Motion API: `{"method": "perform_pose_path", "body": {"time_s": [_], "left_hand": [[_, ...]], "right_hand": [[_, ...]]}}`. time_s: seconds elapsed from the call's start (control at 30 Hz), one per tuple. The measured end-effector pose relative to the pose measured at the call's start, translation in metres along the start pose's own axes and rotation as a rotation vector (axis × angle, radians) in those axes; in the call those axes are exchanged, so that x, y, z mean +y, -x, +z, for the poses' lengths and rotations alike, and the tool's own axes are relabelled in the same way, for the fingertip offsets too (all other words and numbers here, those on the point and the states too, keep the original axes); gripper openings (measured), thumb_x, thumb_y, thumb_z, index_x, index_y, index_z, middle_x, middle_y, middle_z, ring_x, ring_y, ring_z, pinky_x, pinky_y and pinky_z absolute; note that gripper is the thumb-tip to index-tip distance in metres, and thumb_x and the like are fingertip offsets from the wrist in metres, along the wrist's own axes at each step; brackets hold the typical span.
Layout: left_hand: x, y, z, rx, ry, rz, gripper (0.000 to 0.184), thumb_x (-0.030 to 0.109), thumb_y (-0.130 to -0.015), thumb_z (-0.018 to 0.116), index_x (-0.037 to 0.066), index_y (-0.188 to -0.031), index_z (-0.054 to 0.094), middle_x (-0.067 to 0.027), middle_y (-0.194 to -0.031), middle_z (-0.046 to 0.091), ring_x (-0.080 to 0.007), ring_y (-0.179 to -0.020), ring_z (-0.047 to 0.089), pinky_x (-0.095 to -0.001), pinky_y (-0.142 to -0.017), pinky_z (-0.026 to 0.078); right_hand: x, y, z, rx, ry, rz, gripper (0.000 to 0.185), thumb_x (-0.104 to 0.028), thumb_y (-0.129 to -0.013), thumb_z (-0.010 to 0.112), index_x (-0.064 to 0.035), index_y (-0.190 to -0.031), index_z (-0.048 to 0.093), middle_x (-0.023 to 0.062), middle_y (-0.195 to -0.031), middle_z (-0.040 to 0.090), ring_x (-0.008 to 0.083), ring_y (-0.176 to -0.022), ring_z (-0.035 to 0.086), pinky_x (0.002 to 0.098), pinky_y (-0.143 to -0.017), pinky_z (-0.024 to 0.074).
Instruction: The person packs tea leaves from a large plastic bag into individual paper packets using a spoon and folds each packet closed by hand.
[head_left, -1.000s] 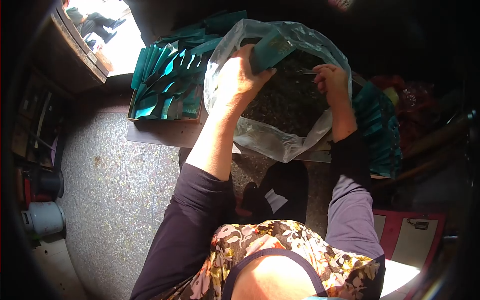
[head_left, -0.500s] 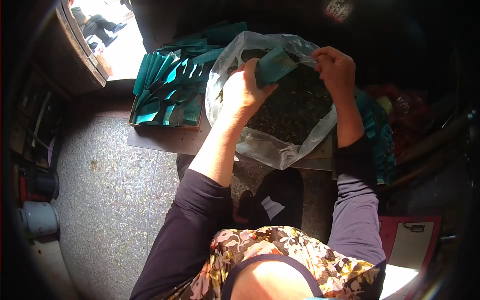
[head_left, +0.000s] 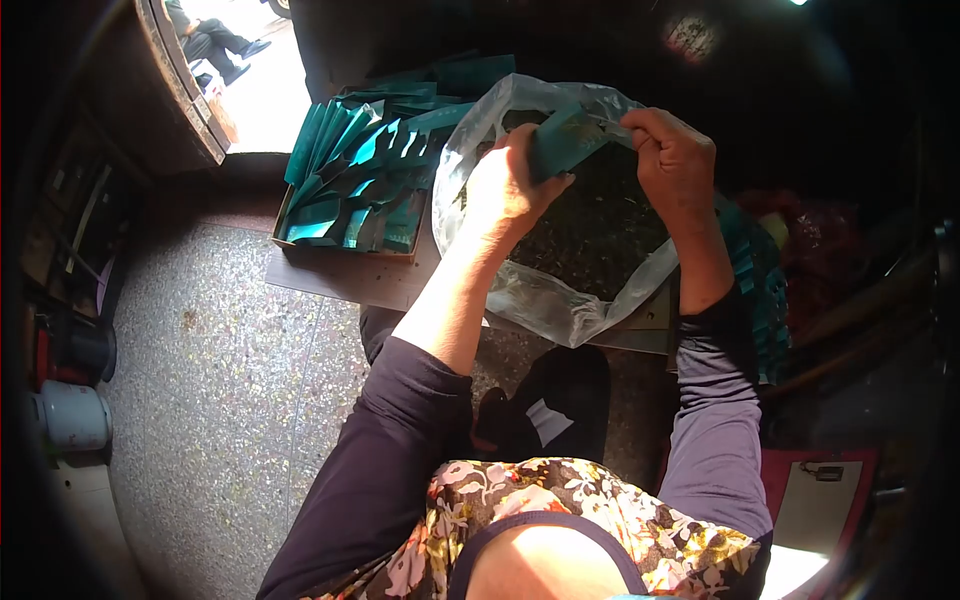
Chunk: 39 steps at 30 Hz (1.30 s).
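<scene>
My left hand (head_left: 505, 190) is closed around a flat teal packet (head_left: 568, 142), tilted over the mouth of a large clear plastic bag (head_left: 545, 300). Dark, dry, leaf-like bits (head_left: 590, 235) fill the bag. On its far right side, my right hand (head_left: 675, 150) is closed, with the bag's rim pinched at the fingertips. The packet's upper end lies just left of those fingers, apparently apart from them. Left of the bag, a shallow box (head_left: 345, 250) holds several upright teal packets (head_left: 345, 140).
The bag and box rest on a low wooden table (head_left: 330, 280). More teal packets (head_left: 752, 280) stand at the right, near reddish plastic (head_left: 820, 240). A pink-edged clipboard (head_left: 820, 490) lies lower right. A pale blue-grey container (head_left: 77, 415) is at left. Another person's legs (head_left: 220, 45) show outside.
The whole view has shifted slightly, so most things appear a little further right and lower. The left hand still holds the packet, and the right hand stays at the bag's rim.
</scene>
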<state>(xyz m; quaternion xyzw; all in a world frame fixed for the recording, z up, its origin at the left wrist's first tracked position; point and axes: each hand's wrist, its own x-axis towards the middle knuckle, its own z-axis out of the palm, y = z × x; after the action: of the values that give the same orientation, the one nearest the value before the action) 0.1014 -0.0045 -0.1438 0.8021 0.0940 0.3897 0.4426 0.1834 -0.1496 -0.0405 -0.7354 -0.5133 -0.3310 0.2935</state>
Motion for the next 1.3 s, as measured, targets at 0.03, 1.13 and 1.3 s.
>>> {"method": "perform_pose_path", "body": {"time_s": [0.03, 1.13, 1.3], "left_hand": [[0.0, -0.001, -0.001, 0.001, 0.001, 0.001, 0.064, 0.021, -0.065, 0.083, 0.002, -0.119, 0.053, -0.0204, -0.104, 0.064, -0.0343, -0.094, 0.065, -0.0391, -0.084, 0.052], [-0.011, 0.002, 0.02, 0.068, 0.169, 0.057, 0.064, 0.018, -0.066, 0.082, 0.006, -0.121, 0.051, -0.0164, -0.107, 0.064, -0.0276, -0.097, 0.065, -0.0346, -0.084, 0.051], [-0.002, 0.005, 0.018, 0.033, 0.1, 0.061, 0.066, 0.018, -0.063, 0.083, 0.007, -0.12, 0.051, -0.0172, -0.108, 0.063, -0.0327, -0.097, 0.064, -0.0381, -0.081, 0.052]], "right_hand": [[0.0, -0.001, 0.001, -0.021, -0.019, -0.007, 0.01, 0.0, -0.08, 0.058, -0.005, -0.085, 0.065, 0.0121, -0.078, 0.066, 0.0288, -0.071, 0.066, 0.0318, -0.063, 0.053], [0.015, 0.062, 0.008, 0.023, -0.007, 0.347, 0.024, 0.002, -0.075, 0.063, -0.0042, -0.098, 0.066, 0.0098, -0.092, 0.065, 0.0198, -0.079, 0.064, 0.029, -0.071, 0.0498], [-0.021, 0.024, 0.017, 0.062, -0.225, 0.249, 0.021, 0.003, -0.075, 0.065, -0.0009, -0.095, 0.067, 0.004, -0.086, 0.064, 0.0091, -0.073, 0.059, 0.0216, -0.067, 0.0462]]}}
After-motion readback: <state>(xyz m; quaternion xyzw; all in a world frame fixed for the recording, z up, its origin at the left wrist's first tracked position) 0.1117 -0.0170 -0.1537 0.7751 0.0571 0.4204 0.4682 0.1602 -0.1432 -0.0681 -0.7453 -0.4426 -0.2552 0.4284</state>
